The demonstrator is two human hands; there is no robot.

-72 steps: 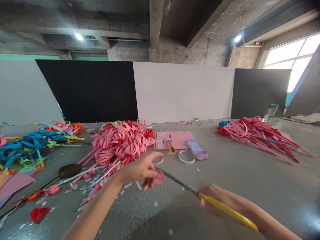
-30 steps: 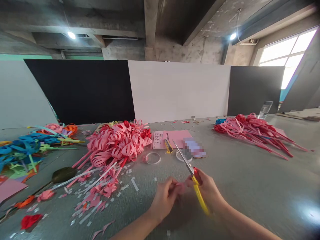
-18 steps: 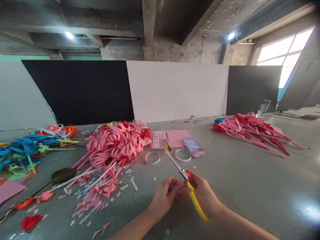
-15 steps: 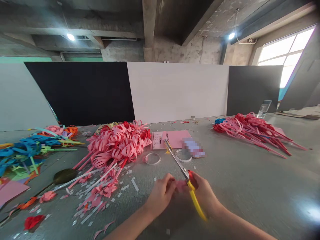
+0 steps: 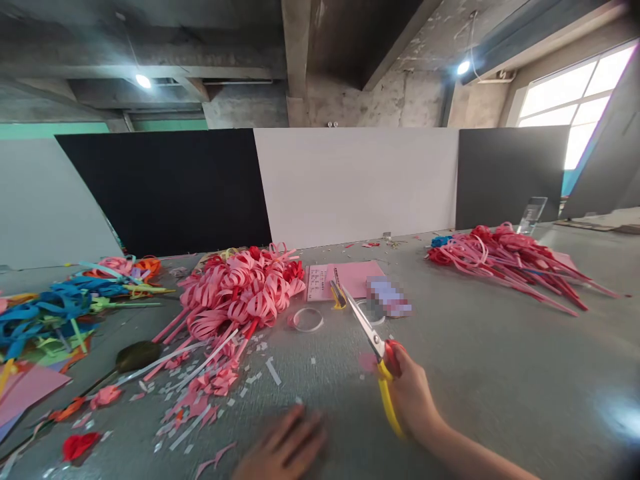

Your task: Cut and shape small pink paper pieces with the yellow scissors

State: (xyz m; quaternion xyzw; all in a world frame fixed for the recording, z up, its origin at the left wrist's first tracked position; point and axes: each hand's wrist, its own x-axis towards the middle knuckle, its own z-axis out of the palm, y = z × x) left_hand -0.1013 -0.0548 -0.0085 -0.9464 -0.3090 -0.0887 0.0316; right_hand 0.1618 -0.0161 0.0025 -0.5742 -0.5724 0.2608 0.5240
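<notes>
My right hand (image 5: pixel 417 400) grips a pair of scissors (image 5: pixel 387 397) by its yellow and red handles, the metal blades pointing away from me to the upper left. A small pink paper piece (image 5: pixel 367 362) shows beside the handles, at the fingertips; whether they hold it I cannot tell. Low in the view, my left hand (image 5: pixel 287 443) is over the grey table (image 5: pixel 480 373), blurred, its fingers stretched out with nothing in them. Ahead lie a roll of clear tape (image 5: pixel 307 321) and a pink sheet (image 5: pixel 357 275).
A heap of looped pink paper strips (image 5: pixel 240 293) lies on the left, with white and pink scraps before it. Blue and green paper pieces (image 5: pixel 60 303) are farther left. Another pink and red bundle (image 5: pixel 505 260) lies at right, near a clear container (image 5: pixel 531 215).
My left hand has come away from the pink paper and my right hand, moving down and left, its fingers now extended. My right hand still holds the scissors, slightly farther right.
</notes>
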